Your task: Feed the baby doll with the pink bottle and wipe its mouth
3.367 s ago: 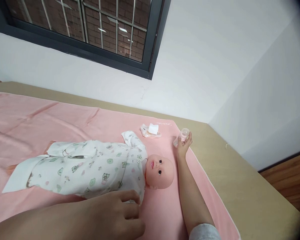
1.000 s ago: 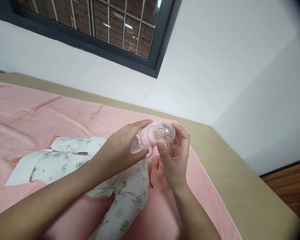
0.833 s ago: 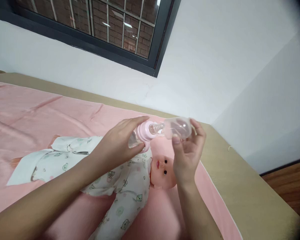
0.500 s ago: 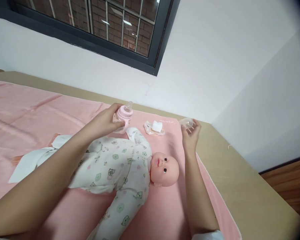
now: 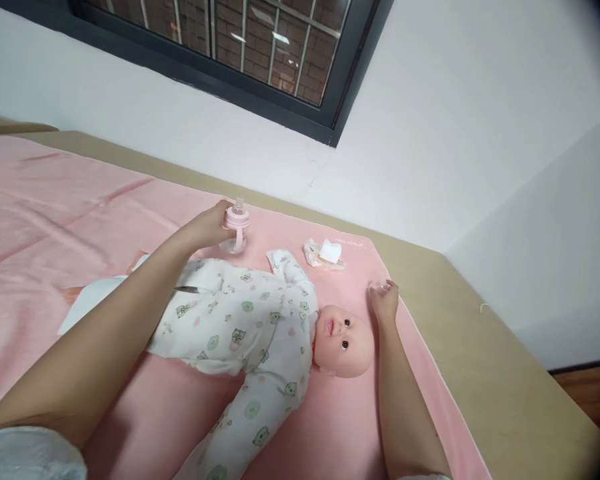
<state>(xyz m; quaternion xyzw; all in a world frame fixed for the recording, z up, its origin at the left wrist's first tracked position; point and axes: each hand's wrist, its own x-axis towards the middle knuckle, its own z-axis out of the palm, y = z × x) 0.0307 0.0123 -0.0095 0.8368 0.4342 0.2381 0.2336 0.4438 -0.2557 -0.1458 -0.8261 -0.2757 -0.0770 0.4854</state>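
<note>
My left hand [image 5: 215, 225] is closed round a pink baby bottle [image 5: 237, 223], which stands upright with its clear nipple on top, beyond the doll's body. To the right, my right hand [image 5: 387, 303] grips a clear bottle cap [image 5: 379, 287] low over the edge of the pink sheet; the fingers partly hide it. Between my arms a baby doll [image 5: 343, 341] lies on its back, head to the right. It wears a white printed outfit [image 5: 245, 320]. My left forearm crosses over the doll's lower body.
A small opened wrapper [image 5: 316, 253] with a white pad [image 5: 331, 251] lies past the doll's head. The pink sheet [image 5: 105, 193] covers most of a wooden table [image 5: 473, 347]. Behind it rises a white wall with a dark-framed window [image 5: 280, 113].
The bottle has moved left and come upright in my left hand. My right hand has lowered the clear cap toward the sheet. The whole view has shifted slightly.
</note>
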